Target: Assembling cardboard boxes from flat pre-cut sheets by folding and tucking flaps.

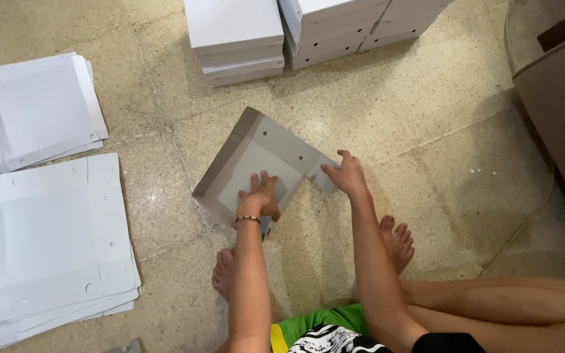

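A flat grey cardboard box blank (256, 153) with fold lines and small holes lies on the speckled floor in front of me. My left hand (259, 195) presses flat on its near part, fingers spread; a beaded bracelet sits on that wrist. My right hand (344, 173) grips the blank's right flap (322, 176), pinching its edge. My bare feet and crossed legs lie just below the blank.
Two stacks of flat white blanks (47, 242) (37, 108) lie at the left. Stacks of finished white boxes (237, 39) (341, 29) stand at the top. A brown piece of furniture (560, 111) is at the right.
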